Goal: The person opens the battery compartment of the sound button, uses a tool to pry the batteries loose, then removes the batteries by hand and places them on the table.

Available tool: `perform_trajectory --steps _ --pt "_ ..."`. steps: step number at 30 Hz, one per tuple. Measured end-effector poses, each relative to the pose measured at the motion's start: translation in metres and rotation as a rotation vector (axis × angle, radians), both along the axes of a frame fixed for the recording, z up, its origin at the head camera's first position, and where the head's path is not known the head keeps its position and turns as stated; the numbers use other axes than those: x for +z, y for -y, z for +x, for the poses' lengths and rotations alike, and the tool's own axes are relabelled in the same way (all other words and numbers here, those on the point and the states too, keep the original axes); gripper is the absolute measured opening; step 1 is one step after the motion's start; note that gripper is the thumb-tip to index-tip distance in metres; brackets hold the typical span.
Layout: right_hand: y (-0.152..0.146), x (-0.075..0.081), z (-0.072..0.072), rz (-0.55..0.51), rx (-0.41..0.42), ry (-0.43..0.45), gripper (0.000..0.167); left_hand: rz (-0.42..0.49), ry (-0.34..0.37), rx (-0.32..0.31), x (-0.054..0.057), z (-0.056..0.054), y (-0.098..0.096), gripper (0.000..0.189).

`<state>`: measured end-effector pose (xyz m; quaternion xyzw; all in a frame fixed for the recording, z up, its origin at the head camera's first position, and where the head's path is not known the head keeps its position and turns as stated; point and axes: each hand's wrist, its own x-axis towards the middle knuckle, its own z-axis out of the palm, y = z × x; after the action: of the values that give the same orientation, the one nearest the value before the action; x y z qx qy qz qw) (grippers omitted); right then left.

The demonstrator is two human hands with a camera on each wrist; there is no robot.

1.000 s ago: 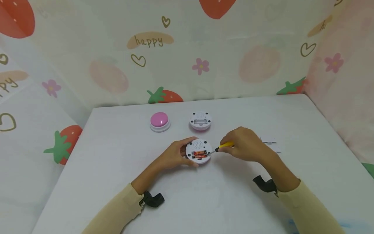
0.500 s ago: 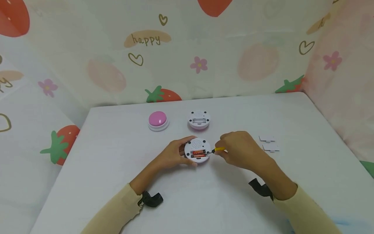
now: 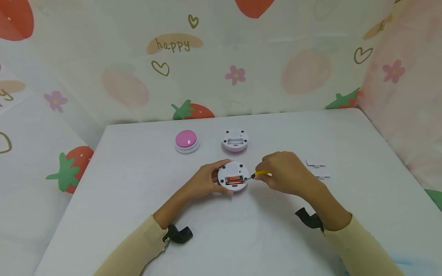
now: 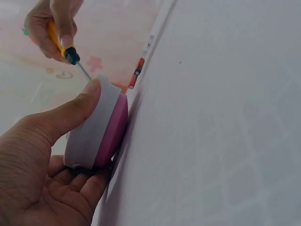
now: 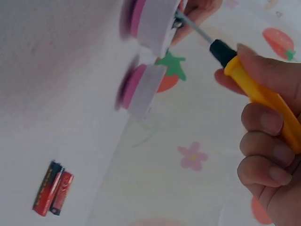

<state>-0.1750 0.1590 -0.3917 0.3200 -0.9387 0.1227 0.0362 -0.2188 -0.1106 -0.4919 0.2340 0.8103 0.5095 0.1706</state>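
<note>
In the head view my left hand [image 3: 203, 182] grips a round white buzzer button [image 3: 233, 168] by its left side, thumb in front and fingers behind. It is upside down, pink dome below, as the left wrist view shows. Two orange-red batteries [image 3: 235, 180] lie in its uncovered battery compartment. My right hand [image 3: 284, 172] pinches a yellow-handled screwdriver [image 5: 263, 94], with its other fingers curled in. The metal shaft [image 5: 195, 26] points at the right end of the battery compartment; whether the tip touches a battery or the casing cannot be told.
Behind the held button, a buzzer button [image 3: 186, 140] stands pink side up and an upturned one [image 3: 235, 141] shows a bare battery compartment. Two white battery covers [image 3: 317, 168] lie to the right. Red-and-black batteries [image 5: 52, 188] lie on the table, hidden in the head view.
My right hand has shifted slightly left, bringing the screwdriver's handle closer to the button and uncovering more of the white covers. My left hand and the held button stay nearly still.
</note>
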Motion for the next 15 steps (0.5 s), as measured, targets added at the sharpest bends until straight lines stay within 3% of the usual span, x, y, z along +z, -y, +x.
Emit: perform_trajectory --steps 15 --pt "-0.014 -0.014 -0.017 -0.119 0.000 0.095 0.012 0.027 0.008 -0.012 0.002 0.000 0.000 0.099"
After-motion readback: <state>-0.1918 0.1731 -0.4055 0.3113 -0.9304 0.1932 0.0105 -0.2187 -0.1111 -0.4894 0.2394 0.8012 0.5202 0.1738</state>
